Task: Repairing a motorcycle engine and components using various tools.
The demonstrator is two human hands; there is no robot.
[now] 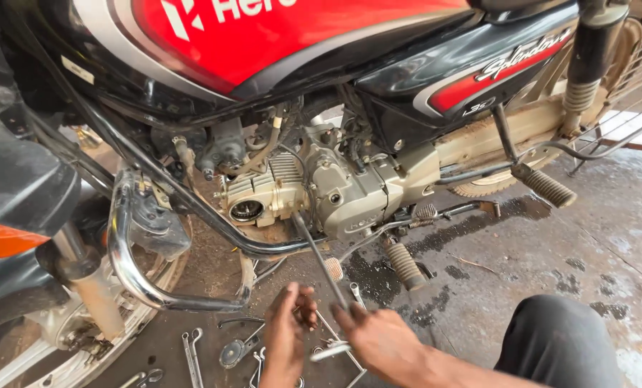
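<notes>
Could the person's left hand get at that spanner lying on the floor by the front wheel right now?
Probably yes. The left hand hangs open just right of the spanner, which lies flat on the floor with nothing between them; the crash bar sits above, clear of it.

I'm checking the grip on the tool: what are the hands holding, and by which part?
The right hand grips the long socket wrench at its lower handle end; the left hand touches it.
</notes>
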